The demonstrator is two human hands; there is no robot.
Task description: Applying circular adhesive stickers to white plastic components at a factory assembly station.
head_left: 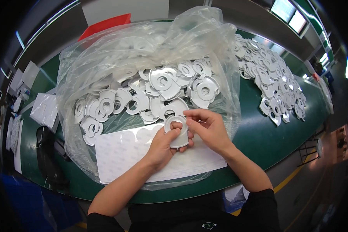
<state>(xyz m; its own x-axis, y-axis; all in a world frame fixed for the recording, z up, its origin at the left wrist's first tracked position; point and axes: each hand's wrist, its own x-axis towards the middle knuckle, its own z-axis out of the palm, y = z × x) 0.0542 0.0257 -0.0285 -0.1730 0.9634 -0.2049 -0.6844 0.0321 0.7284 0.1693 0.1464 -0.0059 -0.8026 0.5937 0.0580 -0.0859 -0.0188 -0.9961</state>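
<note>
A white plastic part with a round hole stands in my left hand, thumb at its front and fingers behind, one fingertip showing through the hole. My right hand is at the part's upper right edge, thumb and forefinger drawn together; anything small between them cannot be made out. Below both hands lies a stack of white sheets with faint round outlines. Just beyond them, many similar white parts spill from a large clear plastic bag.
Another heap of white parts covers the right side of the green table. A red bin stands behind the bag. On the left are a white packet and a black item.
</note>
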